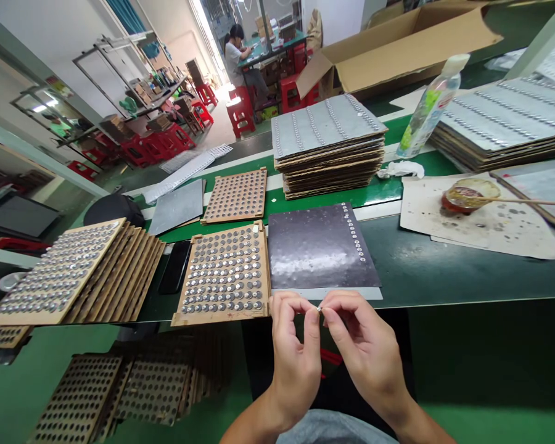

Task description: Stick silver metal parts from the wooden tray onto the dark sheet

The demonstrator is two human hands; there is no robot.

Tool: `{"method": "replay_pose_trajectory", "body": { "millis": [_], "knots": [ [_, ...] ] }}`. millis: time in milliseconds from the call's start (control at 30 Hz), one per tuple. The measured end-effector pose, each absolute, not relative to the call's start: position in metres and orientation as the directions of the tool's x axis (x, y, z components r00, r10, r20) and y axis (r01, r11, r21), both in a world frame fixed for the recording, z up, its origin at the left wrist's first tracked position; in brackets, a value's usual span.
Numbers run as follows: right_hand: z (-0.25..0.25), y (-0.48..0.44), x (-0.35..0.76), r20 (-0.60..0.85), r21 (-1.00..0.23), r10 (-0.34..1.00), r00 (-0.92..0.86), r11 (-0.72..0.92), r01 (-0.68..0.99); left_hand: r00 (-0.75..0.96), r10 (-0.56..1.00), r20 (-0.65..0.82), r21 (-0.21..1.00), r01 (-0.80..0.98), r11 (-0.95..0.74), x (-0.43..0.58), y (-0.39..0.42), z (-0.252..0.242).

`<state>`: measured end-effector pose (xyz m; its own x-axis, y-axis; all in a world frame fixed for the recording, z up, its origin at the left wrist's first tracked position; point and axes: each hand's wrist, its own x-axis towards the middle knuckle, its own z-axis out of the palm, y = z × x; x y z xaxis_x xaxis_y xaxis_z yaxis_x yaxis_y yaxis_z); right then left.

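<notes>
Pinching a tiny silvery piece [319, 308] between left hand [296, 351] and right hand [363, 351] (green workbench [444, 271], red stools [240, 111] beyond)

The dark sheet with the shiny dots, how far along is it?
Looks done: the stack of grey cardboard sheets already carries rows of small silver pieces. In hand: the left hand and right hand pinch one tiny pale piece between them. Left: the dark speckled rectangular sheet has only one column of silver pieces along its right edge; the rest is bare.
</notes>
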<state>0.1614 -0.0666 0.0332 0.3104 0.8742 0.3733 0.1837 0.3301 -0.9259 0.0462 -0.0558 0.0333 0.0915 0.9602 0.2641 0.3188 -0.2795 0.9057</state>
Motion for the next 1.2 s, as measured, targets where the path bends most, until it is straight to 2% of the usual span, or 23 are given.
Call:
{"method": "replay_pose_trajectory", "body": {
  "millis": [200,333,467,633,767,867,1000,1100,1200],
  "knots": [
    [0.031,-0.067,0.159,0.33,-0.943,0.892,0.309,0.293,0.161,0.086,0.95,0.299,0.874,0.375,-0.31,0.046,-0.055,0.034],
    [0.028,-0.067,0.161,0.391,-0.916,0.873,0.293,0.339,0.213,0.08,0.957,0.279,0.884,0.368,-0.288,0.046,-0.056,0.036],
    [0.028,-0.066,0.161,0.45,-0.885,0.848,0.281,0.382,0.265,0.089,0.938,0.334,0.851,0.4,-0.341,0.046,-0.055,0.036],
    [0.03,-0.065,0.159,0.428,-0.898,0.856,0.289,0.366,0.245,0.098,0.909,0.405,0.8,0.443,-0.404,0.046,-0.053,0.034],
    [0.035,-0.065,0.159,0.22,-0.973,0.935,0.277,0.23,-0.004,0.109,0.924,0.368,0.833,0.403,-0.379,0.044,-0.052,0.033],
    [0.037,-0.065,0.16,0.085,-0.972,0.967,0.238,0.134,-0.195,0.113,0.938,0.326,0.865,0.364,-0.345,0.044,-0.052,0.033],
    [0.037,-0.06,0.163,-0.019,-0.922,0.984,0.175,0.051,-0.384,0.128,0.959,0.254,0.915,0.288,-0.281,0.045,-0.052,0.032],
    [0.035,-0.054,0.166,-0.151,-0.817,0.986,0.065,-0.088,-0.57,0.171,0.973,0.156,0.961,0.201,-0.189,0.045,-0.05,0.034],
    [0.024,-0.048,0.172,-0.224,-0.803,0.968,0.113,-0.117,-0.584,0.181,0.977,0.109,0.96,0.236,-0.151,0.041,-0.04,0.034]
  ]
}}
